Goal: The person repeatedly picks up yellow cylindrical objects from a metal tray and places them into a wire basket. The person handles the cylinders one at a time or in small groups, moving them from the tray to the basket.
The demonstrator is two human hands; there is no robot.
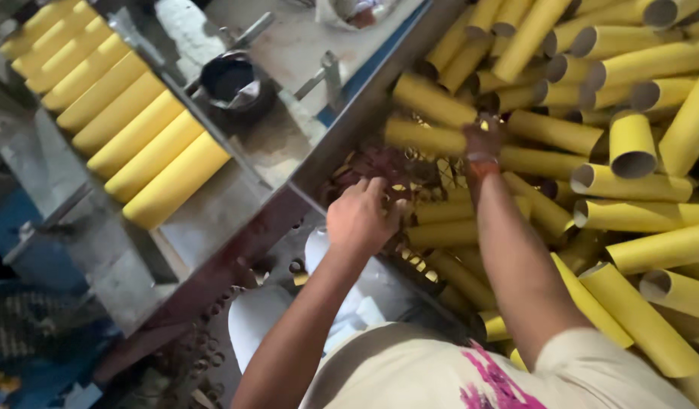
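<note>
Hands in the tube pile

Tubes in a neat yellow row (115,113) lie on the metal bench (236,204) at far left. Left hand (361,216) rests knuckles up, fingers curled into the pile's near edge; what they pinch is hidden. Right hand (482,140) reaches deeper, its grip unclear. Loose tubes (629,189) lie rightward, long axes mostly crosswise.
</note>
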